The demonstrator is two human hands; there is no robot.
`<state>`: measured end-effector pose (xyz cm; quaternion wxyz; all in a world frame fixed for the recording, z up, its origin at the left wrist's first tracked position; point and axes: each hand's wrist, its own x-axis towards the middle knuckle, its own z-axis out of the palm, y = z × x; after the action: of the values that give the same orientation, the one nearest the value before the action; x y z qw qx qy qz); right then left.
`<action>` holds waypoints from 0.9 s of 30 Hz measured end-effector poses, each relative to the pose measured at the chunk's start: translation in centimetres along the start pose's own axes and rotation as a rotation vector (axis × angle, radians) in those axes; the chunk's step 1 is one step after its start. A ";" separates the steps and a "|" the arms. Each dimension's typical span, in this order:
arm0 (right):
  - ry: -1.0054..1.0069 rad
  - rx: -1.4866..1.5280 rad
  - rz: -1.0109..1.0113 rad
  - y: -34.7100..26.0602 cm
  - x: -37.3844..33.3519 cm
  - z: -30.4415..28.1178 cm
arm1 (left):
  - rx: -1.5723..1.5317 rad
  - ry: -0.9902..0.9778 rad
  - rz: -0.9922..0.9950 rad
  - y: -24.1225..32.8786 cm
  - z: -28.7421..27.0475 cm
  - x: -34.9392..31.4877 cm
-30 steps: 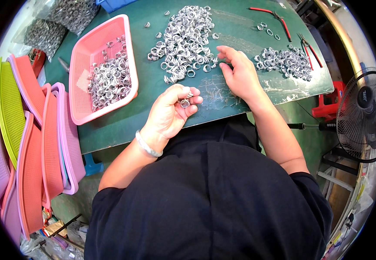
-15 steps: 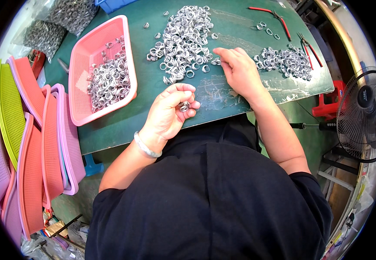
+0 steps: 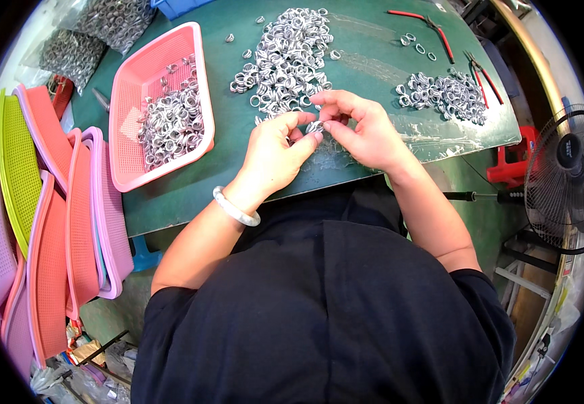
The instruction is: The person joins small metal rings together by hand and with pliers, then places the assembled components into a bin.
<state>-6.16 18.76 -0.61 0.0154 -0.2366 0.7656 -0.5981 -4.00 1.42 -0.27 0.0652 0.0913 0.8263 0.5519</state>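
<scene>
Over the near part of the green table (image 3: 231,182), my two hands meet just in front of a large pile of silver metal rings (image 3: 292,57). My left hand (image 3: 273,149) is closed on metal rings (image 3: 314,126), pinched between thumb and fingers. The fingertips of my right hand (image 3: 367,131) close on the right end of those same rings. How many rings are between the hands is hidden by the fingers. To the left stands a pink plastic basket (image 3: 127,101) partly filled with similar rings (image 3: 171,128).
A smaller ring pile (image 3: 443,97) lies to the right beside red-handled pliers (image 3: 486,81); another pair of pliers (image 3: 440,34) is farther back. Stacked colored baskets (image 3: 49,222) fill the left side. Bags of rings (image 3: 70,60) sit at the back left. A fan (image 3: 565,178) stands right.
My right hand has come from the large pile back toward my left hand. My left hand has risen slightly and turned, and the fingers of both now meet at the rings.
</scene>
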 end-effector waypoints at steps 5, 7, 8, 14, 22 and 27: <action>0.034 -0.095 -0.043 0.5 -0.4 0.9 | 0.189 0.019 0.029 0.1 -0.3 -0.5; 0.040 -0.097 -0.044 0.6 -0.6 1.1 | 0.195 0.014 0.035 0.0 -0.4 -0.5; 0.046 -0.090 -0.043 0.6 -0.6 1.2 | 0.198 0.011 0.038 0.0 -0.5 -0.5; 0.043 0.064 -0.017 0.6 -0.4 1.2 | 0.127 0.011 0.089 -0.3 -0.9 -0.4; -0.081 0.169 0.108 0.4 -0.3 0.7 | 0.141 0.039 0.187 -0.6 -1.3 -0.6; -0.129 0.199 0.109 0.2 0.0 0.6 | 0.025 -0.028 0.118 -0.8 -1.7 -0.3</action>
<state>-6.08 18.21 -1.00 0.1205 -0.2299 0.7117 -0.6528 -4.09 -0.50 -0.33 0.0429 0.1486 0.8253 0.5431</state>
